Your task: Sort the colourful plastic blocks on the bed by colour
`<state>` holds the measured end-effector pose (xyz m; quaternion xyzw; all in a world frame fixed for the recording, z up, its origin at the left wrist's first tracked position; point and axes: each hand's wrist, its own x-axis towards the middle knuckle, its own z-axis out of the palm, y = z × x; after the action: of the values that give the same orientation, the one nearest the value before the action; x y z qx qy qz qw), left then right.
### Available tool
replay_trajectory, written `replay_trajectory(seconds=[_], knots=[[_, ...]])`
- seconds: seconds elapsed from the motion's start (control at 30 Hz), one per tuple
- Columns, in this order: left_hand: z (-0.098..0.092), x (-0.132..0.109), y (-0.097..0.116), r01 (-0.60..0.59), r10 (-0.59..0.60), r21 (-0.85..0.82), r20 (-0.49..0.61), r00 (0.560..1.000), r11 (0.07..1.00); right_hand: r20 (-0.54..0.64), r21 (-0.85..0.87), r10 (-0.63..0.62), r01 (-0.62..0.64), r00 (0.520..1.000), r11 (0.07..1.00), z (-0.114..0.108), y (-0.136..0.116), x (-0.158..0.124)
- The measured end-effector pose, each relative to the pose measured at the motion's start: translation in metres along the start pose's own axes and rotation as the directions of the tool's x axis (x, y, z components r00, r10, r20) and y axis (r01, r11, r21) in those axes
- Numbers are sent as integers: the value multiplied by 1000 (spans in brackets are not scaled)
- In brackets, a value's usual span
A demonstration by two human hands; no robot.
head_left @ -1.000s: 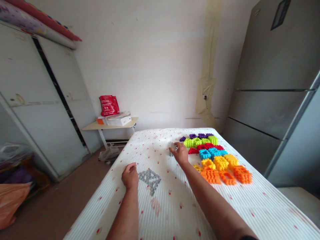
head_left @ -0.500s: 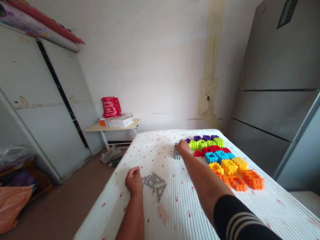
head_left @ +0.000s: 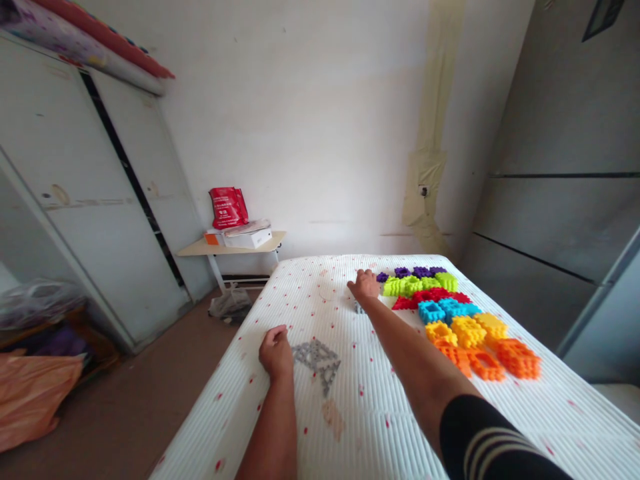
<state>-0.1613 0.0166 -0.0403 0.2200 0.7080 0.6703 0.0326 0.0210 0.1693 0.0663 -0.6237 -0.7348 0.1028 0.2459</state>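
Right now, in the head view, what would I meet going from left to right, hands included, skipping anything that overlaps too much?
Orange plastic bag, red bag, left hand, grey interlocking blocks, right hand, lime-green interlocking blocks, grey refrigerator.

gray block [head_left: 359, 308] partly behind right grip [head_left: 365, 286]

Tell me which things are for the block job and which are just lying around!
Block job, probably:
grey pieces near the left hand
grey block by the right hand
purple blocks, green blocks, red blocks, blue blocks, yellow blocks, orange blocks

Just lying around:
red bag
white box
orange plastic
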Motion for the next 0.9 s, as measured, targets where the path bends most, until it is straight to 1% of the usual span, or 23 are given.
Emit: replay_trajectory(seconds=[0.07, 0.17, 0.23, 0.3, 0.37, 0.43, 0.6, 0.8, 0.9], knots=[[1, 0, -2, -1, 1, -4, 2, 1000, 1000, -6, 48, -171, 171, 985, 984, -3, -7, -14], [1, 0, -3, -4, 4, -9, 5, 1000, 1000, 47, 130, -384, 375, 922, 918, 1, -9, -47], [1, -1, -1, -5, 5, -16, 0, 1000, 1000, 116, 174, -483, 461, 868, 870, 7, -4, -72], [0, -2, 1, -6, 6, -24, -3, 1000, 1000, 186, 200, -543, 510, 819, 837, 15, 6, -95], [-1, -3, 3, -8, 8, -27, -3, 1000, 1000, 245, 212, -566, 526, 787, 824, 21, 15, -110], [-1, -3, 4, -12, 12, -26, -1, 1000, 1000, 288, 216, -570, 528, 769, 821, 26, 20, -118], [-1, -2, 4, -12, 12, -32, 5, 1000, 999, 347, 217, -577, 535, 739, 817, 28, 20, -121], [-1, -2, 4, -6, 6, -45, 5, 1000, 999, 377, 203, -576, 542, 725, 815, 26, 20, -120], [-1, -2, 4, -6, 7, -54, 2, 1000, 999, 357, 200, -575, 540, 737, 817, 25, 23, -119]])
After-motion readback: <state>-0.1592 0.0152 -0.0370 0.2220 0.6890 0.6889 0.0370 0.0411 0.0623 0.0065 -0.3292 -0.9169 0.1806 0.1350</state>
